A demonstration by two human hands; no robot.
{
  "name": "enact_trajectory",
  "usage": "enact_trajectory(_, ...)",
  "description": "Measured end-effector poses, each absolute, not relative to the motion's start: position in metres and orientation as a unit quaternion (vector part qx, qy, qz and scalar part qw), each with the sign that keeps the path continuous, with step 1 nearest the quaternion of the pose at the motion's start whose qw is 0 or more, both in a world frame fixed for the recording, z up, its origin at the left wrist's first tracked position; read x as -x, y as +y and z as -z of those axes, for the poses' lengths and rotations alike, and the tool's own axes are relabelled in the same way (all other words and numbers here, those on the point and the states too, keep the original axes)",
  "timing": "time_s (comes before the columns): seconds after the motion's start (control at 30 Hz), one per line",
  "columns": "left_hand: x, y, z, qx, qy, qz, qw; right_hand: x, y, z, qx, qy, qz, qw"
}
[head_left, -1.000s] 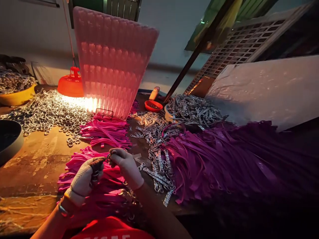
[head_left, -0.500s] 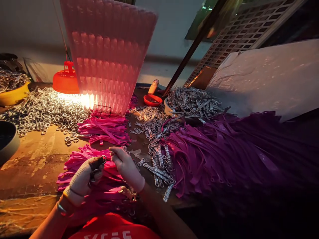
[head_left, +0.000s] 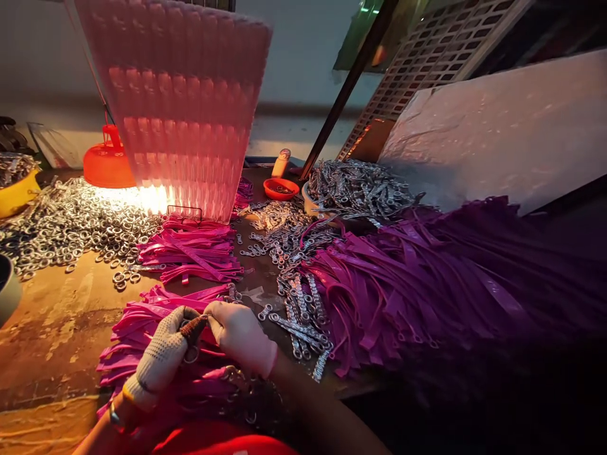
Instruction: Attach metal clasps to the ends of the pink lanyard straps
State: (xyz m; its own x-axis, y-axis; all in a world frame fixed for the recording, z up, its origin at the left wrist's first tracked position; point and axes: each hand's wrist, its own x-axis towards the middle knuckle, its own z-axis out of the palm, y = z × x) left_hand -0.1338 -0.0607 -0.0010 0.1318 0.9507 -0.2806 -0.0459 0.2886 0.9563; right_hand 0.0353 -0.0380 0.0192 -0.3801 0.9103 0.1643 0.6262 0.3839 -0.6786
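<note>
My left hand wears a white dotted glove with dark, worn fingertips and is closed on metal rings; one hangs out below the fingers. My right hand, in a thin pale glove, meets its fingertips in a pinch. Whatever lies in that pinch is too small to make out. Beneath both hands spreads a bundle of bright pink straps with metal fittings at some ends. A brassy metal clasp shows just below my right wrist.
Loose rings are heaped under a red lamp. A ribbed translucent sheet leans over more pink straps. Metal chain links and a large purple strap pile lie to the right. A small red bowl sits behind.
My right hand has come in from slightly apart to meet my left fingertips, its fingers now pinched. The ring at my left fingertips no longer shows there. The view has shifted a little.
</note>
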Motion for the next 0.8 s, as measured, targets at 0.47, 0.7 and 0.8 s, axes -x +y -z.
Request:
enact_trajectory(0.47, 0.119, -0.012, -0.013, -0.145, 0.355, -0.403, 0.831, -0.026, -0.031, -0.008, 0.568, -0.672, -0.355, 0.314)
enact_trajectory(0.7, 0.128, 0.035, -0.023, -0.026, 0.288, -0.486, 0.825, -0.074, -0.001, 0.009, 0.592, -0.560, -0.344, 0.466)
enact_trajectory(0.8, 0.125, 0.045, -0.019, -0.131, 0.367, -0.442, 0.808, -0.079, 0.002, 0.017, 0.597, -0.611, -0.293, 0.429)
